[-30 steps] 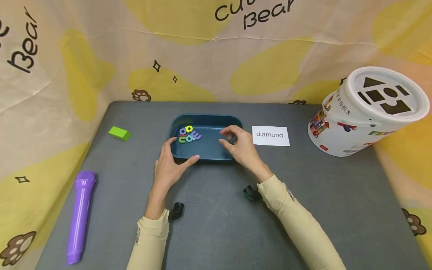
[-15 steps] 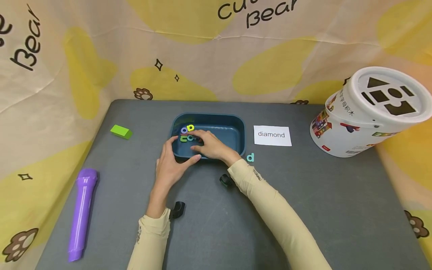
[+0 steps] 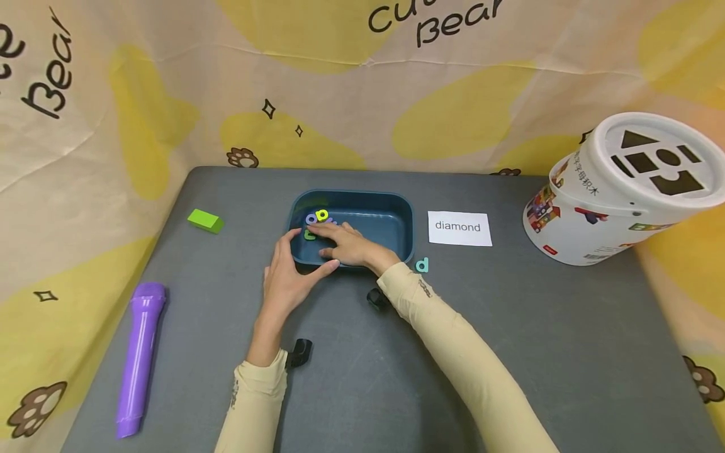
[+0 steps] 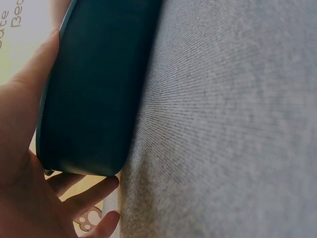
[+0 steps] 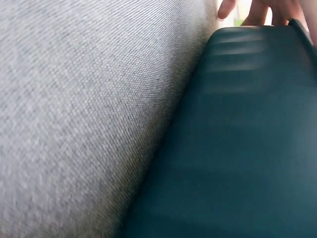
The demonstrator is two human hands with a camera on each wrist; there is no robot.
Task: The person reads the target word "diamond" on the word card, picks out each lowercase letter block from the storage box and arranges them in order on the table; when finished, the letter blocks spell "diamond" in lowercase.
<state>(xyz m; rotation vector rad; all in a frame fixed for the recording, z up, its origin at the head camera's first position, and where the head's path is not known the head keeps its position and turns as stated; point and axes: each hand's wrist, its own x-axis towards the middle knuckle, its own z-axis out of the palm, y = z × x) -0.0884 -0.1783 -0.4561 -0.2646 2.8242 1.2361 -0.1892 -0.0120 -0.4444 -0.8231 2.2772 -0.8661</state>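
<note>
A dark teal tray (image 3: 382,229) sits at the table's middle, small foam letters in its left part. My left hand (image 3: 283,280) holds its near left corner, thumb along the front rim, fingers round the left side; the left wrist view shows these fingers around the tray end. My right hand (image 3: 354,246) reaches over the front rim, fingers extended down onto the letters, covering some. Beside it show a yellow letter (image 3: 326,217), a purple round letter (image 3: 308,219) and a green letter (image 3: 309,237). Outside the tray's near right corner lies a light teal d (image 3: 427,264).
A white card reading "diamond" (image 3: 460,236) lies right of the tray. Farther right stands a white bucket (image 3: 600,220) with a shape-slot lid. On the left are a green block (image 3: 206,221) and a purple microphone-shaped toy (image 3: 138,358).
My right hand has moved left from the tray's right end to the letters; the light teal d came into sight on the table. My left hand stays at the corner.
</note>
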